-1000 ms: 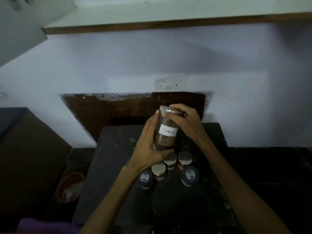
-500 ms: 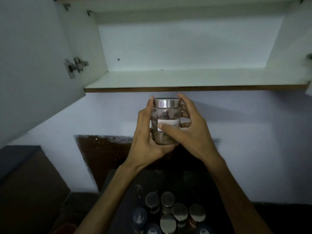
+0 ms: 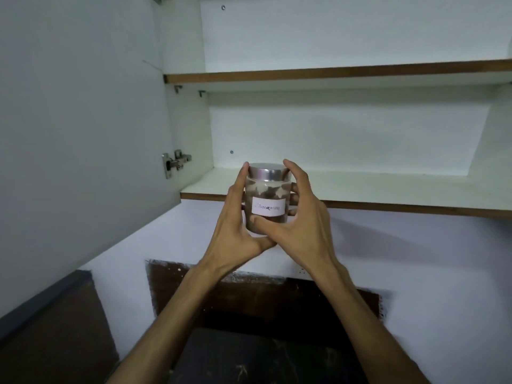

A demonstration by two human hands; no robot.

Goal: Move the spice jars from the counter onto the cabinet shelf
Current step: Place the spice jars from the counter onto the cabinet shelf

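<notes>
A clear spice jar (image 3: 267,199) with a silver lid, a white handwritten label and brown contents is held upright in both hands. My left hand (image 3: 235,231) wraps its left side and base. My right hand (image 3: 302,220) cups its right side, thumb across the front under the label. The jar hangs in front of the edge of the white lower cabinet shelf (image 3: 374,189), its lid just above shelf level and its base below. The other jars are out of view.
The open cabinet door (image 3: 77,120) stands at the left, with a metal hinge (image 3: 176,162). An upper shelf (image 3: 332,74) spans the cabinet above. The dark counter (image 3: 263,358) lies below, between my forearms.
Both hands have lifted the jar from just above the counter up to the lower shelf's edge. The view has tilted upward, so the jars on the counter have dropped out of sight.
</notes>
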